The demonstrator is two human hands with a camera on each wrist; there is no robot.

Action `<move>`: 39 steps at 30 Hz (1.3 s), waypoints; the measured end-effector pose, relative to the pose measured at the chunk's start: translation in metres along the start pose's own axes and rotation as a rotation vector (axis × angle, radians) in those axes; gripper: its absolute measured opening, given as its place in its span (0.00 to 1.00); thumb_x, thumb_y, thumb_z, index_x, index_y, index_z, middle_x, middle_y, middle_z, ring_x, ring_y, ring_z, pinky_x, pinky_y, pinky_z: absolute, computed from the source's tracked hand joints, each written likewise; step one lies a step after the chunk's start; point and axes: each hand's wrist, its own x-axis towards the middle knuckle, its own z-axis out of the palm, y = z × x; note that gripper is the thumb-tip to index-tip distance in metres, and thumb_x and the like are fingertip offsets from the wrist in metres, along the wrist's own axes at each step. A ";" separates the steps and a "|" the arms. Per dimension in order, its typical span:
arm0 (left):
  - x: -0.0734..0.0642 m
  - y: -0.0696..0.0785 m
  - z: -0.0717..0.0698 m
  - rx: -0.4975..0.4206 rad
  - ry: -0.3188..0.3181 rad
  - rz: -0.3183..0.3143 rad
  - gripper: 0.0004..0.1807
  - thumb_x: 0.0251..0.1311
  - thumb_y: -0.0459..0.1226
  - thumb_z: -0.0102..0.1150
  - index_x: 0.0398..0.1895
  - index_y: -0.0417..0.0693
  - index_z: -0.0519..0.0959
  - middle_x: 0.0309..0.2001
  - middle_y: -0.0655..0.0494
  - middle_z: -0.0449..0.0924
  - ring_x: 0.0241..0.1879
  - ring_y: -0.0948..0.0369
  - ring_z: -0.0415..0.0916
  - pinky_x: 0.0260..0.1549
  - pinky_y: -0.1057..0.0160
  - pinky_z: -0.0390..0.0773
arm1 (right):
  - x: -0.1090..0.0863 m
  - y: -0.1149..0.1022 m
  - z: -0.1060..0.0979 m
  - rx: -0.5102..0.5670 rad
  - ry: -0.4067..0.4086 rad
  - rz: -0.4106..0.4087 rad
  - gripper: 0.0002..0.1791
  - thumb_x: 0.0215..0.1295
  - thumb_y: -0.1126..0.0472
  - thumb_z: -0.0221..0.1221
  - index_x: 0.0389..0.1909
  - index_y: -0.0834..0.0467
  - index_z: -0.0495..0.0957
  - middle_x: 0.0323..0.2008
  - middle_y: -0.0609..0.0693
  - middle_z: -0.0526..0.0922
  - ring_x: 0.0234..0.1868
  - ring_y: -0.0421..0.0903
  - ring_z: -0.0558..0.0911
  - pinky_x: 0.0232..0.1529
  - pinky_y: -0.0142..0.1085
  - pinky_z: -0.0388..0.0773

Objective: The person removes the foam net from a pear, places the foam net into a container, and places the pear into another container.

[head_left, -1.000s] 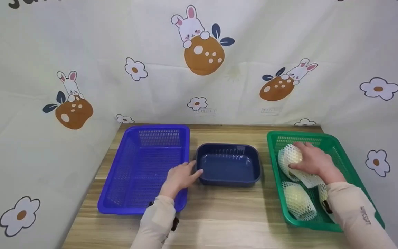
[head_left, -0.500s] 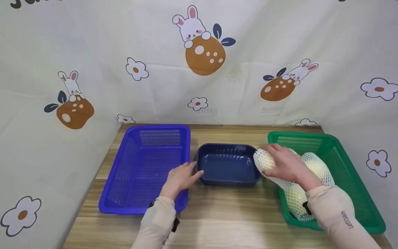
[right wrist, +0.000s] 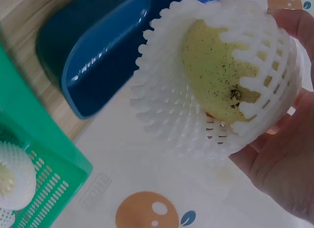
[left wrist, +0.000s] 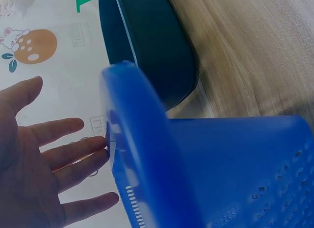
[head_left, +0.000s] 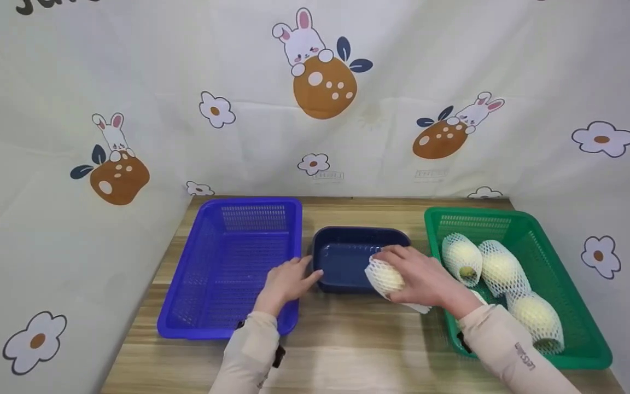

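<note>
Right of centre, the right hand [head_left: 427, 278] grips a yellow-green fruit in white foam netting [head_left: 385, 276] near a navy rectangular dish [head_left: 343, 265], seemingly mid-carry, next calling for steady support, while the left hand [head_left: 286, 280] has fingers apart.

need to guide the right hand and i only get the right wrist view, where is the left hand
Observer: The left hand is between the blue basket and the dish, fingers spread.
Operator: ok and how many fruits are in the green basket, i only catch the corner
Observer: Three show plainly in the green basket; a scrap of netting also shows by the right sleeve.
Operator: which part of the dish does the held fruit block in the head view
Observer: The held fruit and right hand cover its near right part.
</note>
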 end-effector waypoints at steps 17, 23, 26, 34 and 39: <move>-0.002 0.000 0.000 -0.006 0.009 -0.007 0.32 0.59 0.56 0.42 0.58 0.44 0.67 0.54 0.42 0.68 0.51 0.47 0.67 0.46 0.49 0.67 | -0.002 -0.022 0.040 0.018 -0.104 -0.146 0.38 0.38 0.46 0.63 0.56 0.47 0.67 0.55 0.48 0.67 0.51 0.47 0.68 0.31 0.44 0.73; -0.002 -0.001 0.001 0.001 0.008 0.000 0.32 0.59 0.56 0.41 0.58 0.43 0.67 0.54 0.42 0.68 0.52 0.46 0.66 0.46 0.49 0.66 | -0.003 -0.022 0.052 0.009 -0.141 -0.161 0.36 0.39 0.47 0.62 0.56 0.47 0.67 0.55 0.48 0.67 0.50 0.48 0.68 0.33 0.43 0.73; -0.002 -0.001 0.000 -0.002 0.013 0.003 0.32 0.59 0.56 0.41 0.58 0.43 0.67 0.54 0.41 0.68 0.51 0.46 0.66 0.46 0.49 0.66 | -0.003 -0.021 0.056 0.011 -0.160 -0.153 0.37 0.39 0.48 0.63 0.56 0.48 0.67 0.55 0.49 0.67 0.50 0.48 0.68 0.33 0.44 0.73; -0.002 0.000 0.000 0.002 0.003 -0.002 0.33 0.59 0.57 0.41 0.59 0.43 0.66 0.54 0.41 0.68 0.52 0.47 0.66 0.47 0.49 0.66 | -0.004 -0.018 0.071 0.002 -0.181 -0.143 0.37 0.37 0.49 0.64 0.55 0.49 0.67 0.54 0.50 0.67 0.50 0.50 0.68 0.32 0.46 0.73; -0.003 0.000 0.000 -0.001 0.001 -0.009 0.33 0.59 0.57 0.41 0.59 0.43 0.66 0.55 0.41 0.67 0.53 0.47 0.65 0.48 0.49 0.65 | -0.004 -0.013 0.082 0.001 -0.179 -0.151 0.37 0.36 0.50 0.64 0.55 0.48 0.67 0.54 0.51 0.68 0.48 0.50 0.69 0.31 0.44 0.73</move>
